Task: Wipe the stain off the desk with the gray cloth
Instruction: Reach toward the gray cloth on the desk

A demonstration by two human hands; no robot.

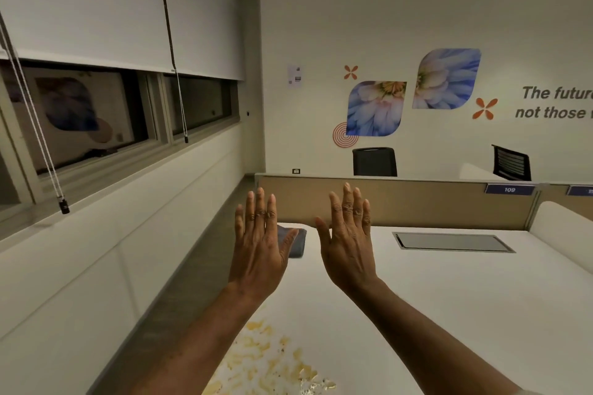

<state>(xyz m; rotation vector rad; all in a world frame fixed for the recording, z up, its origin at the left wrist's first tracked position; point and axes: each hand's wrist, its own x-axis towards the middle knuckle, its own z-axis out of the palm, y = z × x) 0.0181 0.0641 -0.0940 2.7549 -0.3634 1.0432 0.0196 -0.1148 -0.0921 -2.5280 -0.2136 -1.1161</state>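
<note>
A yellow-brown stain (272, 359) spreads over the near left part of the white desk (449, 298). The folded gray cloth (296, 242) lies at the desk's far left corner, partly hidden behind my left hand (260, 244). Both hands are raised above the desk with their backs toward me and fingers straight and spread. My right hand (349, 244) is level with the left, a little to its right. Neither hand holds or touches anything.
A tan partition (417, 202) with a blue "109" label (509, 189) closes the desk's far edge. A gray cable-tray lid (452, 242) is set into the desktop at the right. Two black chairs stand beyond. Windows with blinds and hanging cords line the left wall.
</note>
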